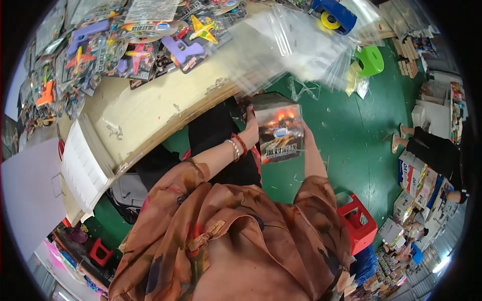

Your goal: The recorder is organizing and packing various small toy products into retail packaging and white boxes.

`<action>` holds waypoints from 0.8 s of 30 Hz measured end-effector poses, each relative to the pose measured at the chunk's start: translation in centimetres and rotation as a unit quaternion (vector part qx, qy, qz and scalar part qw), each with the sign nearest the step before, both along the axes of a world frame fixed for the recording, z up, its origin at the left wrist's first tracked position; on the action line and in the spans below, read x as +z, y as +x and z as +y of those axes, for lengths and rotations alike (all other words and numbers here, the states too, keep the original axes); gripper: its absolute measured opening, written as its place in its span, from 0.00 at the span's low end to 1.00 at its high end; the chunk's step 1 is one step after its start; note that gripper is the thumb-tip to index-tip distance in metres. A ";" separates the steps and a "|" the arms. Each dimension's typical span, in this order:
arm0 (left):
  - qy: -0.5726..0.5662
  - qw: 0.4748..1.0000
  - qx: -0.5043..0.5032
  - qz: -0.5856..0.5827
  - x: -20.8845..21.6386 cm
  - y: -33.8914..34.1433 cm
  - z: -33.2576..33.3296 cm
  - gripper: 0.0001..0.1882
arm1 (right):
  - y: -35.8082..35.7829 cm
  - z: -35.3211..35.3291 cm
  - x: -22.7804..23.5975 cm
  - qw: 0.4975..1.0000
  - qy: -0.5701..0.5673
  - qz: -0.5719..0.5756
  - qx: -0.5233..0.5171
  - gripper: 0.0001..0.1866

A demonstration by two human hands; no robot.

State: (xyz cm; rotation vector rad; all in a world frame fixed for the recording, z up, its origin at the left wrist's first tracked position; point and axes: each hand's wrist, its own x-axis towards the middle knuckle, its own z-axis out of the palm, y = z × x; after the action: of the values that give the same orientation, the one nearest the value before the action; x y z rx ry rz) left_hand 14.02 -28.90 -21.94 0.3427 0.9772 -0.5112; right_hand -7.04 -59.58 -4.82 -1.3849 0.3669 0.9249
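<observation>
Between my two hands, over the green floor just off the table's edge, is a dark printed pack (281,133). It has a flame-coloured picture, a small blue oval and a glossy surface like clear plastic. My left hand (250,128) grips its left side, with red beads and a pale bracelet on the wrist. Along the right edge my right hand (307,134) holds it, its fingers mostly hidden behind the pack. Clear plastic bags (296,47) lie on the table corner just beyond it.
Carded toys (135,52) with purple guns and small planes heap the far left of the table (155,108). A blue tape dispenser (341,17) sits at the far edge. White sheets (83,160) stand left. A red stool (359,223) is at right; another person's legs (427,145) show beyond.
</observation>
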 end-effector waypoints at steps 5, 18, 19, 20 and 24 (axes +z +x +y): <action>-0.309 0.313 0.849 0.293 -9.5 2.3 3.8 0.33 | 28.1 16.9 -13.9 0.999 -0.022 0.015 0.031 0.27; -0.553 -0.248 0.685 0.405 -8.5 3.0 3.8 0.28 | 33.7 15.4 -24.5 0.988 -0.137 0.064 0.026 0.25; -0.568 -0.292 0.656 0.403 -8.1 3.3 3.7 0.28 | 33.5 15.4 -24.6 0.987 -0.146 0.063 0.031 0.24; -0.581 -0.334 0.625 0.401 -7.6 3.6 3.5 0.28 | 33.5 15.3 -24.7 0.986 -0.155 0.060 0.034 0.24; -0.607 -0.494 0.473 0.406 -4.3 4.2 1.6 0.26 | 32.2 8.7 -24.3 0.993 -0.032 -0.029 -0.109 0.34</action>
State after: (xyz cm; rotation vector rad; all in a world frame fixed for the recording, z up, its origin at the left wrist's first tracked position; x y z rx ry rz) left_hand 18.21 -27.25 -26.22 2.3010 -0.1064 -0.4301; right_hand 25.13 -50.85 -29.08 -1.3963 0.4969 0.6961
